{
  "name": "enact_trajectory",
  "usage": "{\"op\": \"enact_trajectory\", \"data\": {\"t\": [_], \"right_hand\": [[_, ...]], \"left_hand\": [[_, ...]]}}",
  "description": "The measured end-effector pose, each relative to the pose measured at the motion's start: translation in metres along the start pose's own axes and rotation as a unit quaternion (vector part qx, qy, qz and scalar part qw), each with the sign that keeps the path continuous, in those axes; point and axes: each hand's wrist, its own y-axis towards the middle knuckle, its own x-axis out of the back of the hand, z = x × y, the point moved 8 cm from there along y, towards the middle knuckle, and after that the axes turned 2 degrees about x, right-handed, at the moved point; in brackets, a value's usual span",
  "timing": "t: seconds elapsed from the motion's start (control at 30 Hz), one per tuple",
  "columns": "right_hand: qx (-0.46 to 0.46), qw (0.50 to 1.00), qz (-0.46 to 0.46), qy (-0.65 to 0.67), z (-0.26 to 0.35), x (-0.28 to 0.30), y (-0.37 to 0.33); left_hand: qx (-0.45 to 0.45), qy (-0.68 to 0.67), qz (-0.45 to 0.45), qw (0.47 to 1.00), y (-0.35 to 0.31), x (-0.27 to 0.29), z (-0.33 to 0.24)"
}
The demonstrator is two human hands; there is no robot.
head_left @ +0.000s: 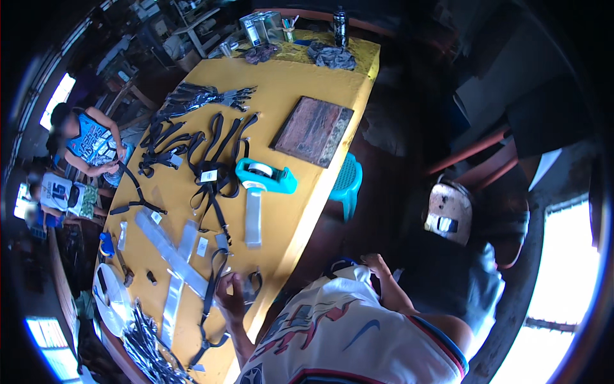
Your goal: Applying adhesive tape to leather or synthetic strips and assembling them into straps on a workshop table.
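Note:
My left hand is over the near edge of the yellow table, fingers curled closed. A small pale bit shows at its fingertips; what they hold is hard to make out. Just left of it runs a black strap with buckles, and a dark strap loop lies right of it. My right hand is at my waist beside my white shirt, off the table, fingers loosely apart with nothing seen in them. Clear plastic sleeves lie crossed left of my left hand. A teal tape dispenser stands beyond it.
Bundles of black straps cover the table's middle. A dark square board lies at its right edge, above a teal stool. A blue tape roll is at left. Two people sit across the table, one handling a strap.

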Motion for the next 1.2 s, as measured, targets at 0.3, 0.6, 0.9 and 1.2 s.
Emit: {"op": "enact_trajectory", "data": {"t": [0.3,0.6,0.9,1.2], "right_hand": [[-0.432,0.736,0.002,0.521,-0.18,0.105,0.032],[-0.433,0.759,0.069,0.482,-0.173,0.193,0.115],[-0.007,0.858,0.061,0.51,0.062,0.315,0.284],[0.528,0.729,0.21,0.382,0.471,0.365,0.175]], "left_hand": [[0.104,0.105,-0.051,0.988,-0.026,-0.014,-0.018],[0.16,0.074,-0.092,0.98,-0.037,-0.019,-0.037],[0.195,-0.056,-0.269,0.942,-0.092,0.025,-0.001],[0.27,-0.755,-0.293,0.521,-0.087,-0.003,0.059]]}}
